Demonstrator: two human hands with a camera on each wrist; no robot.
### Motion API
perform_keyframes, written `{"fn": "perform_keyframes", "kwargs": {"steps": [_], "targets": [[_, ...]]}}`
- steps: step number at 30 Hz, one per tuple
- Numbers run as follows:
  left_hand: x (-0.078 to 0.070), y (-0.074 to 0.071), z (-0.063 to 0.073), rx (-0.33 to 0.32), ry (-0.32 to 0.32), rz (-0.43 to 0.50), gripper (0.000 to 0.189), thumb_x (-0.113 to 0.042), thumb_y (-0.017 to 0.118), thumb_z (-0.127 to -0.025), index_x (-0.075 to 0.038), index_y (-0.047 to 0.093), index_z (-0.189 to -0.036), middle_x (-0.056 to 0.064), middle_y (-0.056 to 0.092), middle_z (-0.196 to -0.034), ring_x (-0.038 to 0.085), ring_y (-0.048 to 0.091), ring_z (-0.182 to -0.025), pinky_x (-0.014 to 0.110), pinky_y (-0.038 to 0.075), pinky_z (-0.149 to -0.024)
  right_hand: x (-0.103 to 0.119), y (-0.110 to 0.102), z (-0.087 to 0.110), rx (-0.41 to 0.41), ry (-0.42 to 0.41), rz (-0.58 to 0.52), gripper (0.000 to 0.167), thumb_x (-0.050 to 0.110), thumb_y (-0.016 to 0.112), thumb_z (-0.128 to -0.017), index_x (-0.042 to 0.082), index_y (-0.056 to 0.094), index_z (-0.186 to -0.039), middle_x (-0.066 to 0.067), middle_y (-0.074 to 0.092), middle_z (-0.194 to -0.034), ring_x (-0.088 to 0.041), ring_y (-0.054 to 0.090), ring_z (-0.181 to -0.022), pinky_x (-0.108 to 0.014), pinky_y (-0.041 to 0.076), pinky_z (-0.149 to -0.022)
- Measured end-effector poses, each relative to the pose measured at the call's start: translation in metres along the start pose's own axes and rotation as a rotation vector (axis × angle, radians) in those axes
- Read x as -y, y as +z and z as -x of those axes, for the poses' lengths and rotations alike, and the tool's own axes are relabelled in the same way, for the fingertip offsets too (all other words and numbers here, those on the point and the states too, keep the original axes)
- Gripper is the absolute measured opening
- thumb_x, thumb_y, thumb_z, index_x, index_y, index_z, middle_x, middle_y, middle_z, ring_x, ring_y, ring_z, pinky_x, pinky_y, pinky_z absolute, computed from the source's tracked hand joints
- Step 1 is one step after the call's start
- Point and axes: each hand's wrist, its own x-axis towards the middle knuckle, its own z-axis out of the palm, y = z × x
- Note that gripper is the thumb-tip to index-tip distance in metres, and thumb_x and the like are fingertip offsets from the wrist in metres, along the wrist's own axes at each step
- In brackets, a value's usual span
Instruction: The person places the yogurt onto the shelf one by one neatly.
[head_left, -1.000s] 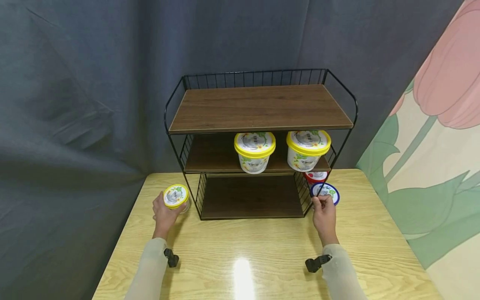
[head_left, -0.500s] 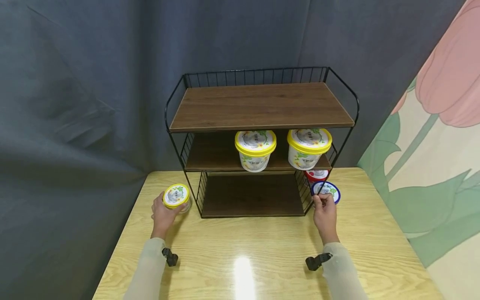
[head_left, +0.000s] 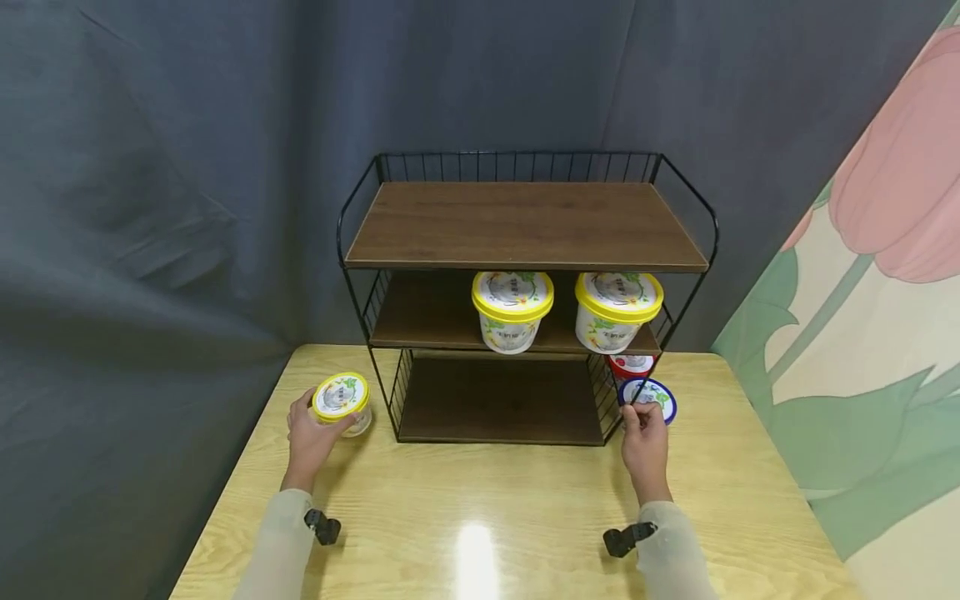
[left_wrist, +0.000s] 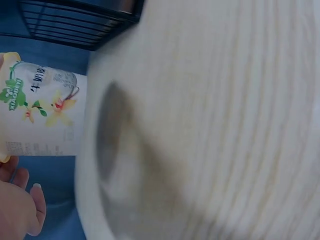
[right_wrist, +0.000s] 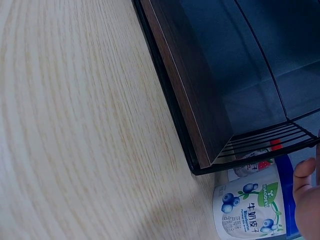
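My left hand (head_left: 311,437) grips a white tub with a yellow lid (head_left: 341,396), fingers and thumb spread around its lid. In the left wrist view, the tub (left_wrist: 45,110) carries a flower print, and its shadow lies on the table apart from its base. At the other side, my right hand (head_left: 647,446) pinches the front right post of the black wire shelf rack (head_left: 525,267); the fingertips are partly hidden. Right behind that hand stands a blue-lidded tub (head_left: 648,393) with blueberries printed on it (right_wrist: 250,207).
Two yellow-lidded tubs, one centre (head_left: 512,310) and one right (head_left: 618,310), stand on the middle shelf. A red-lidded tub (head_left: 632,365) sits behind the blue one, partly hidden by the rack. A dark curtain (head_left: 187,208) hangs behind the wooden table (head_left: 540,517).
My left hand has shifted slightly left with the yellow-lidded tub, farther from the rack. My right hand keeps its place at the post. The head view has tilted a little.
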Motion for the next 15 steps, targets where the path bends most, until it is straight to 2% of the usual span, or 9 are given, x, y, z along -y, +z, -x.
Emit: {"fn": "perform_keyframes", "kwargs": {"steps": [5,9,12,15], "targets": [[-0.016,-0.014,0.007,-0.033,-0.002,0.102,0.101,-0.032,0.085,-0.079,-0.009,0.023,-0.156,0.017,0.027,-0.154,0.033,0.030,-0.140,0.053,0.026,-0.116,-0.002,0.001,0.000,-0.001,0.002,-0.026,0.016,0.010,0.054,-0.101,-0.006,0.050,-0.101,-0.008,0.062,-0.091,0.002,0.054,-0.076,-0.012,0.044,-0.064],[-0.040,-0.024,0.014,-0.091,0.032,0.161,0.093,-0.025,0.082,-0.082,-0.011,0.026,-0.155,0.010,0.031,-0.153,0.020,0.034,-0.131,0.036,0.030,-0.104,-0.002,0.003,-0.003,-0.007,-0.023,-0.067,0.015,0.007,0.055,-0.100,-0.008,0.050,-0.100,-0.015,0.064,-0.091,0.003,0.054,-0.074,-0.012,0.044,-0.063],[-0.060,-0.031,0.021,-0.130,0.074,0.198,0.088,-0.020,0.082,-0.081,-0.013,0.032,-0.154,0.002,0.037,-0.147,0.010,0.036,-0.121,0.029,0.028,-0.094,-0.003,0.004,-0.004,-0.010,-0.041,-0.063,0.016,0.008,0.055,-0.101,-0.007,0.050,-0.100,-0.009,0.064,-0.089,0.002,0.054,-0.075,-0.012,0.044,-0.064],[-0.074,-0.039,0.032,-0.139,0.103,0.226,0.085,-0.016,0.082,-0.081,-0.017,0.036,-0.152,-0.011,0.040,-0.136,0.002,0.036,-0.114,0.024,0.027,-0.090,-0.004,0.002,0.001,-0.008,-0.039,-0.048,0.016,0.008,0.054,-0.101,-0.008,0.050,-0.100,0.000,0.061,-0.088,0.000,0.055,-0.077,-0.012,0.044,-0.064]]}}
